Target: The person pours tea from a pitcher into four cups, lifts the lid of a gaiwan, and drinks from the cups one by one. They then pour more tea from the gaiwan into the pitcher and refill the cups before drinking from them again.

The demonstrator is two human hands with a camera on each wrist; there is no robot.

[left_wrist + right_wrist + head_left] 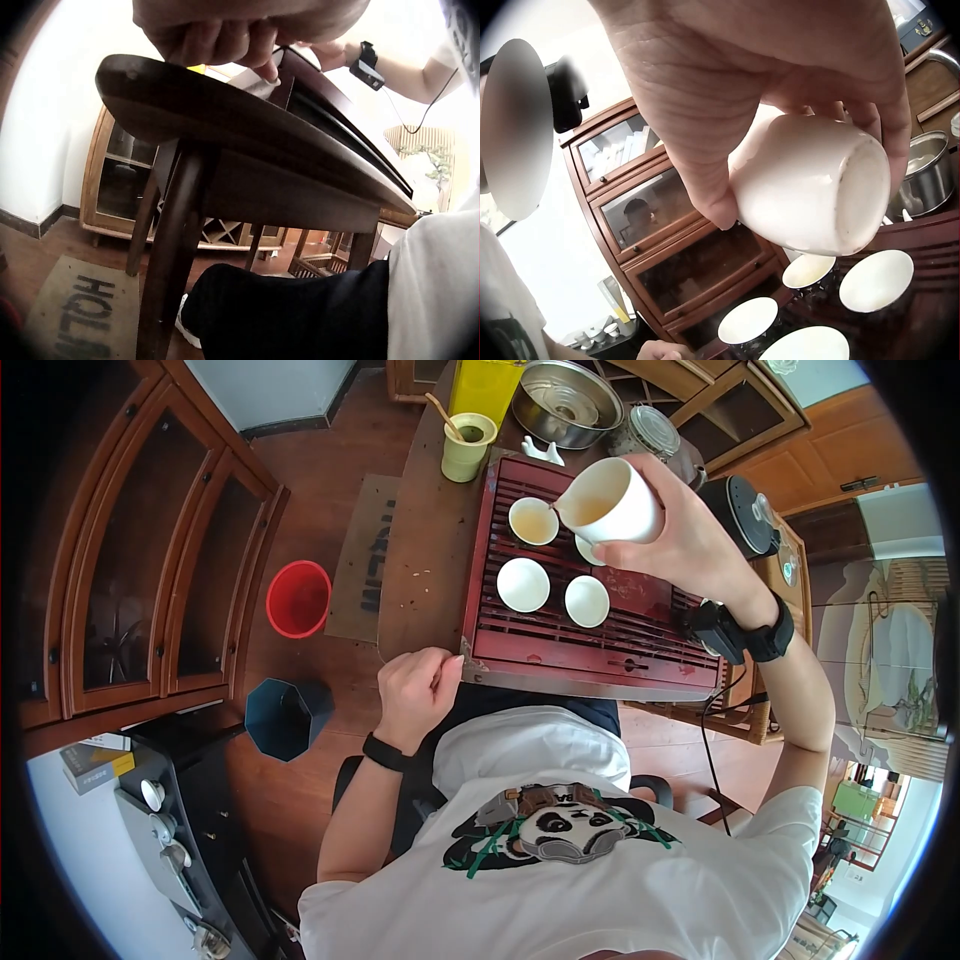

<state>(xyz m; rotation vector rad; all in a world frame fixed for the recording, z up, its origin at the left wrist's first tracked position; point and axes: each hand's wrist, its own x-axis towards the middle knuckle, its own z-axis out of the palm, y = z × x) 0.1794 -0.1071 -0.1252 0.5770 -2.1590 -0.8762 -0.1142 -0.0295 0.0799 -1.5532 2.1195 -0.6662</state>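
My right hand (675, 530) grips a white tea pitcher (632, 510), its fingers and thumb wrapped around the sides. The pitcher is tilted to the left, tea inside, its spout close over a small white cup (534, 524) that holds pale yellow tea. Below the pitcher another cup (586, 550) is mostly hidden. Nearer me on the dark red slatted tea tray (560, 650) stand a left cup (523, 586) and a right cup (587, 602). Loosely curled and holding nothing, my left hand (415, 695) rests at the table edge beside the tray's near left corner.
Behind the tray are a green pot (462, 455) with a wooden tool, a yellow container (485, 390), a steel basin (567, 405) and a glass jar (650, 432). A black kettle (740, 515) stands at right. Red (299, 600) and dark blue (288, 718) bins stand on the floor at left.
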